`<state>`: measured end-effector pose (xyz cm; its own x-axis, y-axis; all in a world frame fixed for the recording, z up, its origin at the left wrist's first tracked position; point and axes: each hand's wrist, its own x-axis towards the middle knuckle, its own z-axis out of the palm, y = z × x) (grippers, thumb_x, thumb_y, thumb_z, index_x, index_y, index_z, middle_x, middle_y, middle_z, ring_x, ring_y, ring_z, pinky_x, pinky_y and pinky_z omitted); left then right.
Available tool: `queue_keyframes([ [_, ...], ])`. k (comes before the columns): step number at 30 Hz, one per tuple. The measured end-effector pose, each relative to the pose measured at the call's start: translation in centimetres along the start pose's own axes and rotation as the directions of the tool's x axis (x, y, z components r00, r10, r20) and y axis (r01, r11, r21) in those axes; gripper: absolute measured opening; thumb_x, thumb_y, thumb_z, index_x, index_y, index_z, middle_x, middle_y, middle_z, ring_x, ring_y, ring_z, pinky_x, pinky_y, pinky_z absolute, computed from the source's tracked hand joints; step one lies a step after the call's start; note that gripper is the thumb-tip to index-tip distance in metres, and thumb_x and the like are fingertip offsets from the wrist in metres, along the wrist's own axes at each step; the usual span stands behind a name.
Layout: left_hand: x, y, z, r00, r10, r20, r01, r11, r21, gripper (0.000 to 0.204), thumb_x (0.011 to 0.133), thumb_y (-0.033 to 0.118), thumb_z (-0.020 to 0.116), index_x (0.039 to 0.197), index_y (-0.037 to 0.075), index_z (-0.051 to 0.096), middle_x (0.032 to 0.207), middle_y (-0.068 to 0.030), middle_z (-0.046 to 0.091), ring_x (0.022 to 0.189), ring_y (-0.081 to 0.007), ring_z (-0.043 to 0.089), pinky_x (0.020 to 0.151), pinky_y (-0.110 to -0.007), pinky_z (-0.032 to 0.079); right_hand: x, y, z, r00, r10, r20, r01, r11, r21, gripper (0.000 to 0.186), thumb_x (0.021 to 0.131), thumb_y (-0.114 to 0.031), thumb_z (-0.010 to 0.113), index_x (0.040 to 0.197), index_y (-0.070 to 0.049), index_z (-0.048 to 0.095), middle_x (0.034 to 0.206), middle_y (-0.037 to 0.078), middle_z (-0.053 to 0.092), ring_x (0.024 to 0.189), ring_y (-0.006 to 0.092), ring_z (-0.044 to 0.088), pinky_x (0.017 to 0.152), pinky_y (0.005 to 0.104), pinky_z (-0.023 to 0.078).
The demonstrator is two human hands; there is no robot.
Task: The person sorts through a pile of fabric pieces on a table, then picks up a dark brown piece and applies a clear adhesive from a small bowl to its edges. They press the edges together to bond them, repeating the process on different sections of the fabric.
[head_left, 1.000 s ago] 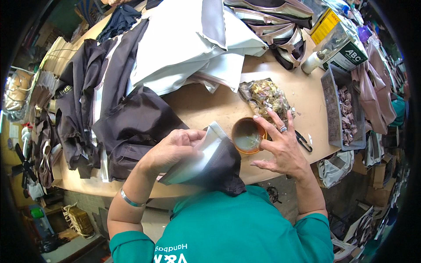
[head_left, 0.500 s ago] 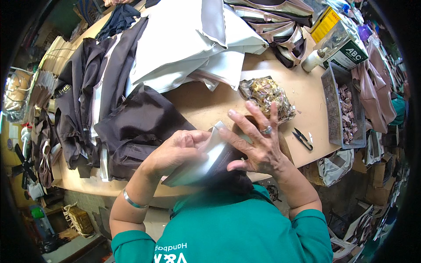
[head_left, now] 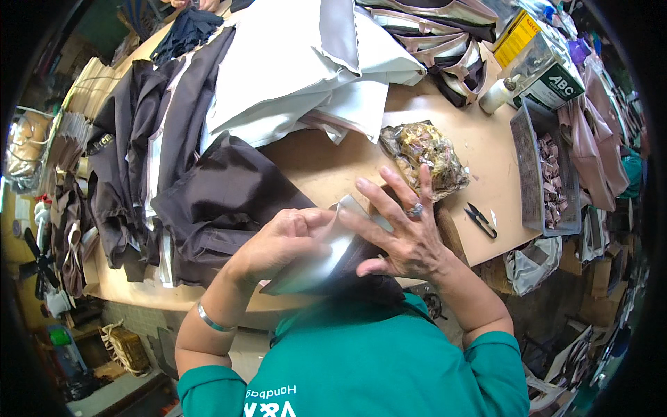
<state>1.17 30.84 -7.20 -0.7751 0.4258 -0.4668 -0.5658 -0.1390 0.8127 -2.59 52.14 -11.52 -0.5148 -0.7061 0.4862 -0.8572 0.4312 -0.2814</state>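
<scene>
A white and dark brown piece of bag material is held up in front of my chest, blurred at its lower edge. My left hand is closed on its left side, thumb and fingers pinching the white face. On the other side my right hand is open with fingers spread. Its index fingertip lies by the upper edge of the piece; whether it presses there I cannot tell. Dark brown fabric lies on the table just left of my left hand. Beyond my right hand sits a clear plastic bag of scraps.
Small snips lie right of my right hand. A grey basket of folded strips, a white bottle and a metal can stand farther right. White panels and stacked bag parts cover the far side.
My right hand has shifted slightly left and down, its fingers still spread. The left hand keeps its hold on the piece. At the top left, another person's hand shows more.
</scene>
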Motion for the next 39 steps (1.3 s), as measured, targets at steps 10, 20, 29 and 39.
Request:
queue_keyframes([
  [10,0.5,-0.6,0.2,0.999,0.026,0.026,-0.025,0.999,-0.022,0.044,0.071,0.001,0.057,0.113,-0.007,0.047,0.096,-0.0067,0.058,0.082,-0.0085,0.055,0.074,-0.022,0.044,1.6,0.5,-1.3,0.996,0.033,-0.081,-0.033,0.999,-0.004,0.065,0.074,-0.071,0.033,0.097,-0.018,0.061,0.130,0.011,0.039,0.124,0.0320,0.028,0.102,0.0577,-0.001],
  [20,-0.1,0.4,-0.1,0.965,0.261,0.034,-0.262,0.964,0.042,0.059,0.075,0.007,0.063,0.126,0.000,0.035,0.117,-0.0051,0.046,0.109,-0.0122,0.042,0.094,-0.027,0.033,1.8,0.2,-1.5,0.988,0.090,-0.122,-0.063,0.976,0.209,0.045,0.075,-0.043,0.060,0.111,-0.016,0.057,0.124,0.017,0.043,0.115,0.0313,0.042,0.100,0.0503,0.021],
  [29,-3.9,-1.5,0.1,0.851,0.509,0.126,-0.516,0.769,0.377,0.050,0.071,0.005,0.065,0.115,-0.002,0.043,0.105,-0.0061,0.049,0.101,-0.0149,0.042,0.089,-0.028,0.033,6.0,-2.6,-4.1,0.915,0.400,-0.058,-0.062,0.281,0.958,0.073,0.072,0.010,0.051,0.134,0.001,0.013,0.128,0.013,0.037,0.083,0.0135,0.055,0.077,0.0270,0.046],
  [39,-8.3,6.0,-0.1,0.502,0.781,-0.372,-0.865,0.464,-0.194,0.030,0.084,0.013,0.055,0.110,0.002,0.047,0.099,-0.0091,0.056,0.084,-0.0212,0.061,0.063,-0.036,0.055,10.7,-1.9,-5.1,0.828,0.170,-0.534,0.284,0.694,0.661,0.081,0.080,-0.020,0.060,0.137,-0.004,0.006,0.132,0.021,0.030,0.117,0.0281,0.040,0.101,0.0380,0.025],
])
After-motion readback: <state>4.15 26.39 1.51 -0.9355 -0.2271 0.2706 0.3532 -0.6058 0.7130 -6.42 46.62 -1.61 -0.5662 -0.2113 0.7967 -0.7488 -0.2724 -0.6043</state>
